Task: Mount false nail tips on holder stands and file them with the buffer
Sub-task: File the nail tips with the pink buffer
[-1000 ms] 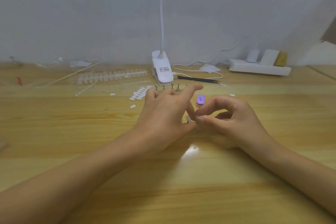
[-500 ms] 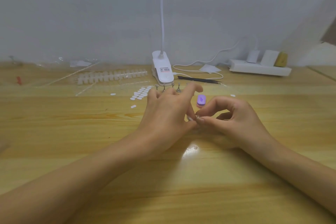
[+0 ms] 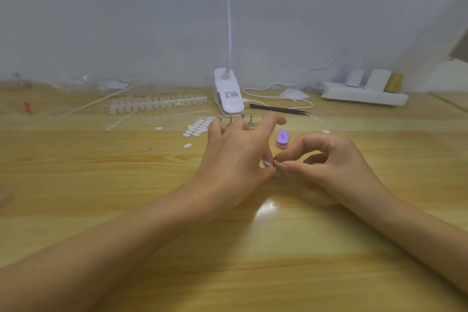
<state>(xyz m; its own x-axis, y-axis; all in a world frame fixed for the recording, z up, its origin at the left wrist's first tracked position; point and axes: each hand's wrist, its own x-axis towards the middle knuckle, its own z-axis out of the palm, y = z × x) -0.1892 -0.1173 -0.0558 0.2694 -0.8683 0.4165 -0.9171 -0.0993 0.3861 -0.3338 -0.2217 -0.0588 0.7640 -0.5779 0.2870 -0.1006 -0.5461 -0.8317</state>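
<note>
My left hand (image 3: 235, 157) and my right hand (image 3: 336, 162) meet fingertip to fingertip over the middle of the wooden table. My left thumb and fingers pinch a small pale, shiny piece (image 3: 266, 163) that looks like a holder stand; most of it is hidden. Right against it, my right thumb and forefinger pinch a tiny piece, apparently a nail tip (image 3: 279, 165). The purple buffer (image 3: 282, 137) lies just behind my fingers. More holder stands (image 3: 250, 121) stand in a row behind my left hand. A strip of clear nail tips (image 3: 157, 105) lies at the back left.
Several white oval adhesive pads (image 3: 198, 126) lie left of the stands. A white clip lamp (image 3: 229, 95) stands at the back centre, with black tweezers (image 3: 278, 109) to its right and a white power strip (image 3: 364, 96) at the back right. Clear packaging (image 3: 101, 99) lies far left.
Both hands stay pinched together at the same spot. My left fingers have shifted slightly and my right fingertips have closed in against the small piece.
</note>
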